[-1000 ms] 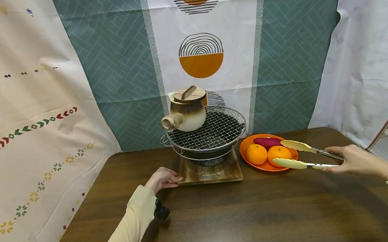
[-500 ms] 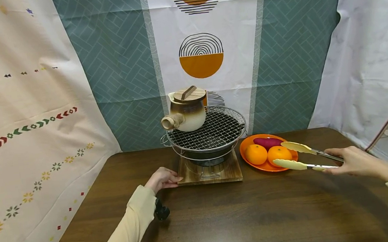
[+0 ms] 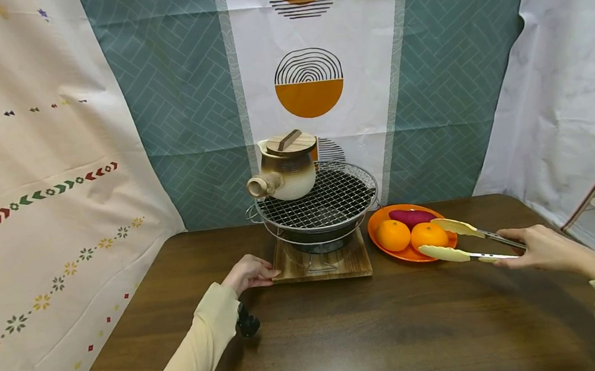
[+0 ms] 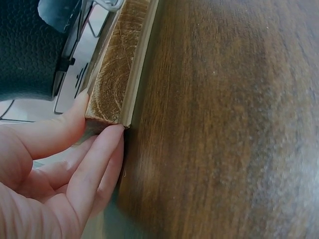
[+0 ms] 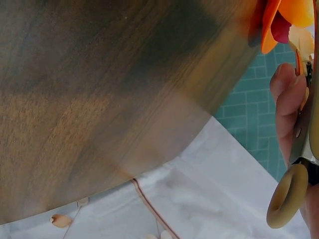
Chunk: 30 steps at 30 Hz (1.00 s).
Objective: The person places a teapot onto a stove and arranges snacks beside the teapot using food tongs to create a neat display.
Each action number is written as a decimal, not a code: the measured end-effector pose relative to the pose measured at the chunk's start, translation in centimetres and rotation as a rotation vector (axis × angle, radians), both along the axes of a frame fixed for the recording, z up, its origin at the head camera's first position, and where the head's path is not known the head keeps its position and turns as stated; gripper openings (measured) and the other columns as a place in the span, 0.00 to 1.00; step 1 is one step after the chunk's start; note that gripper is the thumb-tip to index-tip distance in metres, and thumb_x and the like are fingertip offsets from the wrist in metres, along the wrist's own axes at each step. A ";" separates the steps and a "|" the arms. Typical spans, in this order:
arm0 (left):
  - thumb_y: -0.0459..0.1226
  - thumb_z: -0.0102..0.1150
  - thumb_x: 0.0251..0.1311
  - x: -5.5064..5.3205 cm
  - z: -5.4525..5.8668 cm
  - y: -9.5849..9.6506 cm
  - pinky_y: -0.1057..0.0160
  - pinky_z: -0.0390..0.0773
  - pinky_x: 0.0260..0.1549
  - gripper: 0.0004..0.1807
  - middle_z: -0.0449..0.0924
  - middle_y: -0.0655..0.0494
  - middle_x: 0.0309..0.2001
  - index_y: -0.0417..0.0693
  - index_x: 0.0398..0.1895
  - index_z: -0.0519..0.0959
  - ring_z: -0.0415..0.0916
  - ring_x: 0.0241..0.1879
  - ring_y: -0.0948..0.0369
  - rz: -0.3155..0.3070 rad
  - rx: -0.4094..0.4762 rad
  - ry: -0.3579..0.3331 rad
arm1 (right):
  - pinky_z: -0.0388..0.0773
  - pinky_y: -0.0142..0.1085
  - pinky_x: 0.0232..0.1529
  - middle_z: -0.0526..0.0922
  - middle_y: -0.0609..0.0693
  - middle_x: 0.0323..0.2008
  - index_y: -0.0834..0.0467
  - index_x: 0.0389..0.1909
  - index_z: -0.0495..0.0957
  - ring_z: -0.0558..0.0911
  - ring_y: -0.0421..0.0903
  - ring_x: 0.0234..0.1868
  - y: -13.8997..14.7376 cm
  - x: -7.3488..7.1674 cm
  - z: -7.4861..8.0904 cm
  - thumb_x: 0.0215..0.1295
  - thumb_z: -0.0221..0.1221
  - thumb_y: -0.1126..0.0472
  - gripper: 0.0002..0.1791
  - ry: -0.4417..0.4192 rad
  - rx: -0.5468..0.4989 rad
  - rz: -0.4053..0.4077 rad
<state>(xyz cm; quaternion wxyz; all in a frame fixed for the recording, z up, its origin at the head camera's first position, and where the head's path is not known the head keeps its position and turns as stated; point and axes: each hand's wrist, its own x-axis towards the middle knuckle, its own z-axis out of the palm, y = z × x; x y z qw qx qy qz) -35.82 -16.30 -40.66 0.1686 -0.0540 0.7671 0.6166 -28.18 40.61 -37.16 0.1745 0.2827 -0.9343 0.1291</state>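
My left hand point(image 3: 251, 273) pinches the front left corner of a square wooden board point(image 3: 338, 271); in the left wrist view the thumb lies on top and the fingers at its lower edge. On the board stands a round tabletop grill point(image 3: 332, 206) with a wire mesh. A cream and brown clay teapot point(image 3: 297, 182) with a wooden lid sits on the mesh's left side. At the right, my right hand point(image 3: 548, 251) grips metal tongs point(image 3: 488, 237) with pale yellow tips. The tongs are spread, their tips around an orange point(image 3: 428, 235) on an orange plate point(image 3: 390, 254).
A second orange point(image 3: 393, 235) and a purple sweet potato point(image 3: 412, 217) share the plate. The dark wooden table point(image 3: 333, 337) reaches back to a green and white patterned cloth point(image 3: 182, 101). A cream cloth point(image 3: 50, 191) hangs at the left, a marbled one point(image 3: 579, 92) at the right.
The view has shifted very slightly. Both hands, the tongs and the board otherwise look the same, and the cream cloth at the left has shifted a little.
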 end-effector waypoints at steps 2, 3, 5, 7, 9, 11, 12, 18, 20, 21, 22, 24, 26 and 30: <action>0.22 0.60 0.49 0.0 0.1 -0.2 0.58 0.80 0.32 0.23 0.76 0.42 0.31 0.18 0.48 0.66 0.76 0.26 0.57 0.002 -0.001 0.002 | 0.59 0.27 0.11 0.61 0.31 0.14 0.66 0.40 0.76 0.61 0.29 0.13 -0.2 -0.1 -0.1 0.38 0.72 0.52 0.30 0.006 0.002 0.003; 0.21 0.60 0.49 0.0 0.1 -0.2 0.58 0.80 0.32 0.23 0.76 0.41 0.32 0.18 0.48 0.66 0.76 0.26 0.57 0.005 0.001 0.002 | 0.59 0.27 0.12 0.60 0.31 0.14 0.66 0.40 0.76 0.61 0.29 0.14 -0.2 -0.2 -0.1 0.38 0.72 0.52 0.30 0.011 0.004 0.004; 0.21 0.60 0.49 0.1 0.2 -0.3 0.58 0.79 0.32 0.23 0.75 0.42 0.31 0.18 0.48 0.66 0.76 0.26 0.57 0.010 0.001 -0.001 | 0.59 0.27 0.12 0.60 0.31 0.14 0.66 0.40 0.77 0.61 0.29 0.15 -0.4 -0.3 -0.1 0.38 0.72 0.52 0.30 0.013 0.007 0.006; 0.22 0.61 0.49 0.1 0.3 -0.3 0.58 0.79 0.32 0.24 0.75 0.42 0.31 0.18 0.49 0.66 0.75 0.26 0.58 0.014 0.000 -0.006 | 0.59 0.26 0.11 0.60 0.31 0.14 0.65 0.40 0.77 0.61 0.29 0.14 -0.4 -0.4 -0.2 0.37 0.72 0.52 0.30 0.019 0.008 0.012; 0.22 0.61 0.48 0.2 0.4 -0.3 0.58 0.79 0.32 0.23 0.75 0.42 0.31 0.18 0.48 0.66 0.75 0.26 0.58 0.018 0.000 -0.008 | 0.59 0.26 0.11 0.60 0.31 0.14 0.65 0.39 0.77 0.61 0.29 0.14 -0.4 -0.5 -0.1 0.38 0.72 0.51 0.29 0.013 0.010 0.008; 0.22 0.61 0.48 0.2 0.4 -0.2 0.58 0.79 0.32 0.23 0.75 0.42 0.30 0.19 0.48 0.67 0.75 0.25 0.58 0.021 0.001 -0.010 | 0.59 0.27 0.11 0.61 0.32 0.14 0.65 0.39 0.77 0.61 0.29 0.14 -0.4 -0.5 0.0 0.38 0.72 0.51 0.29 0.003 0.012 0.001; 0.22 0.61 0.49 0.2 0.4 -0.2 0.58 0.79 0.32 0.23 0.75 0.42 0.30 0.19 0.48 0.67 0.75 0.25 0.58 0.019 0.001 -0.010 | 0.59 0.27 0.11 0.61 0.32 0.14 0.65 0.40 0.77 0.61 0.29 0.14 -0.4 -0.5 0.0 0.39 0.72 0.51 0.29 -0.001 0.014 -0.003; 0.22 0.60 0.49 0.1 0.3 0.0 0.59 0.80 0.32 0.23 0.75 0.43 0.29 0.19 0.48 0.66 0.75 0.24 0.58 0.018 0.006 -0.019 | 0.59 0.27 0.12 0.61 0.32 0.15 0.67 0.40 0.77 0.61 0.30 0.15 -0.3 -0.4 0.0 0.39 0.72 0.51 0.30 -0.014 0.019 -0.019; 0.22 0.60 0.49 0.0 0.3 0.0 0.59 0.80 0.31 0.22 0.75 0.43 0.28 0.19 0.48 0.67 0.75 0.24 0.58 0.026 0.007 -0.020 | 0.59 0.27 0.12 0.61 0.32 0.15 0.67 0.40 0.77 0.61 0.30 0.14 -0.3 -0.3 0.0 0.39 0.72 0.51 0.30 -0.012 0.016 -0.018; 0.22 0.60 0.49 0.0 0.3 0.0 0.59 0.80 0.31 0.22 0.75 0.43 0.28 0.19 0.48 0.67 0.75 0.24 0.58 0.025 0.004 -0.017 | 0.59 0.27 0.12 0.61 0.32 0.15 0.67 0.40 0.77 0.61 0.30 0.14 -0.3 -0.3 0.0 0.39 0.72 0.51 0.30 -0.011 0.014 -0.018; 0.22 0.60 0.49 0.0 0.3 0.1 0.59 0.80 0.31 0.22 0.75 0.43 0.29 0.19 0.47 0.67 0.75 0.24 0.58 0.027 0.003 -0.017 | 0.59 0.27 0.12 0.61 0.32 0.15 0.67 0.40 0.77 0.61 0.30 0.15 -0.3 -0.3 0.0 0.39 0.72 0.51 0.30 -0.012 0.012 -0.017; 0.22 0.60 0.49 0.0 0.2 0.1 0.59 0.80 0.31 0.22 0.75 0.43 0.29 0.19 0.47 0.67 0.75 0.24 0.58 0.020 -0.002 -0.014 | 0.58 0.27 0.12 0.60 0.32 0.15 0.68 0.41 0.77 0.61 0.30 0.15 -0.3 -0.2 0.0 0.40 0.72 0.51 0.30 -0.015 0.010 -0.020; 0.21 0.60 0.49 0.0 0.2 0.1 0.59 0.80 0.31 0.21 0.76 0.43 0.29 0.19 0.47 0.67 0.75 0.24 0.58 0.016 -0.006 -0.012 | 0.58 0.27 0.12 0.60 0.32 0.14 0.69 0.41 0.77 0.61 0.30 0.15 -0.3 -0.2 -0.1 0.40 0.71 0.51 0.31 -0.017 0.012 -0.025; 0.21 0.59 0.49 0.0 0.1 0.2 0.59 0.80 0.31 0.21 0.77 0.42 0.29 0.19 0.47 0.68 0.76 0.24 0.57 0.012 -0.004 -0.013 | 0.57 0.27 0.12 0.59 0.32 0.14 0.69 0.41 0.77 0.60 0.30 0.15 -0.2 -0.1 -0.1 0.40 0.71 0.51 0.31 -0.018 0.017 -0.034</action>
